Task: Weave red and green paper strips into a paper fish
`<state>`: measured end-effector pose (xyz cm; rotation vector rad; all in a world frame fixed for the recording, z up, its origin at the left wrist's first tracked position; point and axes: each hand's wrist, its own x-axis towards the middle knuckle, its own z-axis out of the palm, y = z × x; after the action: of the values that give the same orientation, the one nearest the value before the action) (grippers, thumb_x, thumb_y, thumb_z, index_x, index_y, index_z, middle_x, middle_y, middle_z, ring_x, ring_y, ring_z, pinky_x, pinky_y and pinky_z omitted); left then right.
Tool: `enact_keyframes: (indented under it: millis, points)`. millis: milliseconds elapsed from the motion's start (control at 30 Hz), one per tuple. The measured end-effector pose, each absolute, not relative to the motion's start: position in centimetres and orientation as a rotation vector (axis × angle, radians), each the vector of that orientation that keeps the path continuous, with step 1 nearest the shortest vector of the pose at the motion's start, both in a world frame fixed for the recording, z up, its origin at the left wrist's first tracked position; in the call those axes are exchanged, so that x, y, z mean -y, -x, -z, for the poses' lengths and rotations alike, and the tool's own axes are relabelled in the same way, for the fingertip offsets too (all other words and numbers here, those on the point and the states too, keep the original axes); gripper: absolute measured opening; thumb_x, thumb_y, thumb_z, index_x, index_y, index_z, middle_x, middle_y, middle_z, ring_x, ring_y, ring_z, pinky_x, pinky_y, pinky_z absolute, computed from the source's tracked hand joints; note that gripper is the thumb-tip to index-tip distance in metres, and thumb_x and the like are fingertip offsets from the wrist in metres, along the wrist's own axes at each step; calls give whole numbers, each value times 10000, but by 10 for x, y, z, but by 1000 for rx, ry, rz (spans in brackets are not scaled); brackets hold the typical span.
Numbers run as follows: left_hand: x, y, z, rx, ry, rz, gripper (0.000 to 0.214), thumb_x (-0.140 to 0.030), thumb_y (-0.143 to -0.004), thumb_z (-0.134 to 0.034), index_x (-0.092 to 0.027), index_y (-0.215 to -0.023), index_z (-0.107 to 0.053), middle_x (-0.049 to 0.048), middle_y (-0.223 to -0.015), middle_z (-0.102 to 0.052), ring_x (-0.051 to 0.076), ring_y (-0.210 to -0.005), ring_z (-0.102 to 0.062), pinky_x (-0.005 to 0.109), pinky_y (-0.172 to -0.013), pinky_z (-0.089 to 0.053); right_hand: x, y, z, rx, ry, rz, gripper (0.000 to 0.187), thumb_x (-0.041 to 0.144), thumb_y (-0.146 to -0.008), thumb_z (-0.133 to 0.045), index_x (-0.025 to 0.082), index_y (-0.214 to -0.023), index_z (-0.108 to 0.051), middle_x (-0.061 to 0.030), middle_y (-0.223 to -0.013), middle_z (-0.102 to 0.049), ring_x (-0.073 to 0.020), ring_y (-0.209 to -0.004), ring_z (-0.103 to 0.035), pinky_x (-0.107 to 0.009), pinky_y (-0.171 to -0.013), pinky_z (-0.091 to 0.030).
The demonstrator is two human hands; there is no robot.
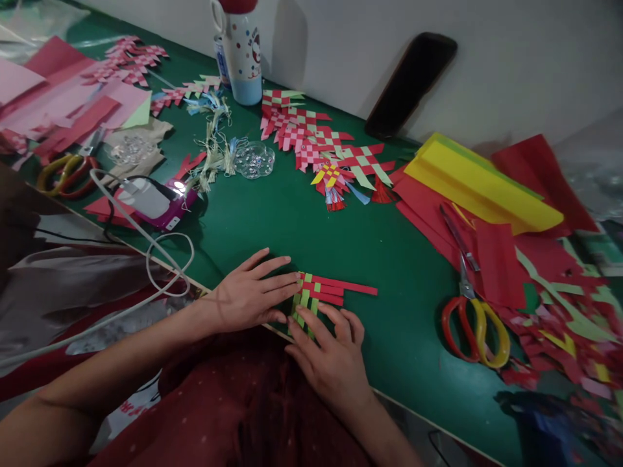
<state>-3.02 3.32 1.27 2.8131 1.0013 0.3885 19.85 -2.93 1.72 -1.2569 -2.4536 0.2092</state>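
Red and green paper strips, partly interlaced into a small weave [316, 287], lie flat on the green tabletop [233, 220] near its front edge. Red strips stretch out to the right, and green ones run toward me. My left hand [250, 290] rests with fingers extended, their tips at the weave's left side. Over the lower ends of the green strips lies my right hand [333, 350], its fingers spread and slightly bent, touching the paper. The fingers hide part of the green strips.
Scissors [474, 324] lie at the right beside red paper sheets, yellow paper [481, 185] and paper scraps [559, 337]. Woven paper fish [311, 139] sit at the back near a bottle [246, 58]. A phone [411, 84] leans on the wall. A white cable [156, 250] loops at left.
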Motion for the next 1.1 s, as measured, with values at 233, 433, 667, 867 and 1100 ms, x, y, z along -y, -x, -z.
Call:
enact_keyframes:
  millis: [233, 433, 667, 867, 1100]
  points:
    - [-32, 29, -16, -979, -2804, -399, 512, -531, -953, -428, -214, -1348, -496, 51, -1371, -554, 252, -1394, -325, 508, -1187, -146, 34, -200, -18, 2372, 1258, -183, 290, 380, -827, -691, 278, -1098, -667, 9, -1102, -715, -225, -1089, -503, -451, -1027, -247]
    - [-26, 29, -17, -962, -2754, -436, 416, -451, -954, -479, -215, -1289, -553, 36, -1333, -589, 235, -1363, -375, 480, -1185, -173, 38, -198, -20, 2330, 1196, -114, 133, 250, -835, -689, 304, -956, -690, 55, -983, -736, -174, -1008, -544, -436, -1036, -237]
    - [-26, 31, -16, -912, -2780, -471, 348, -439, -935, -523, -293, -1241, -601, 19, -1318, -593, 243, -1348, -397, 489, -1172, -197, 41, -200, -20, 2270, 1227, -158, 84, 252, -850, -658, 318, -888, -692, 60, -935, -730, -165, -995, -549, -416, -1016, -264]
    - [-27, 32, -12, -885, -2813, -490, 363, -464, -930, -527, -279, -1232, -604, 14, -1345, -573, 253, -1362, -376, 493, -1172, -202, 40, -195, -20, 2296, 1268, -154, 100, 270, -843, -663, 315, -929, -686, 46, -996, -720, -172, -1010, -535, -415, -1004, -267]
    - [-27, 33, -10, -873, -2847, -483, 388, -484, -925, -526, -285, -1252, -587, 19, -1364, -556, 258, -1380, -352, 504, -1170, -210, 39, -193, -19, 2274, 1259, -158, 85, 233, -848, -655, 314, -839, -681, 57, -993, -714, -163, -1017, -528, -404, -1005, -264]
